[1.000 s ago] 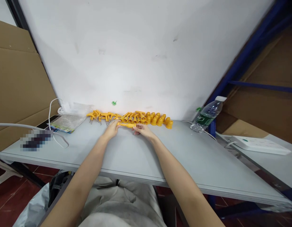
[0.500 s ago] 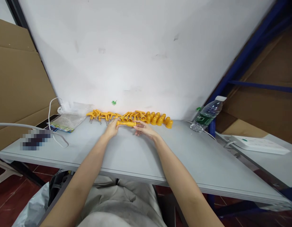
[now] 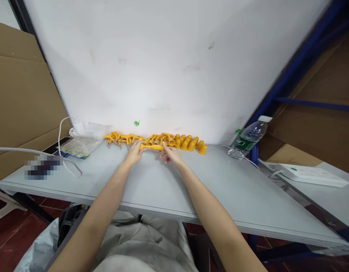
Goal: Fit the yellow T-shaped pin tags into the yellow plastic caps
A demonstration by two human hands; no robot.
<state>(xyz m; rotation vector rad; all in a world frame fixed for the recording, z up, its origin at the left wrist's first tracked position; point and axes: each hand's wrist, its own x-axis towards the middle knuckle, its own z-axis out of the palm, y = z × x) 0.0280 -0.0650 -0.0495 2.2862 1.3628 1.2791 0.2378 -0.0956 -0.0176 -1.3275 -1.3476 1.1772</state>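
Between my hands, just above the table's far half, a slim yellow plastic piece lies level from left to right. It has ribs near its left end and a wider right end; its exact kind is hard to make out. My left hand grips the left end, and my right hand pinches the right end with thumb and fingers. Behind them along the wall lie several yellow T-handled corkscrews with metal spirals. To their right stand several yellow cone-shaped cups, some partly hidden by others.
On the left are a clear plastic bag, a white cable and a blurred dark object. A water bottle leans at the right by the blue frame. Beyond it lies a white power strip.
My right hand has turned slightly at the wrist around the right end of the yellow piece, its forearm shifting a little left. My left hand stays nearly still.
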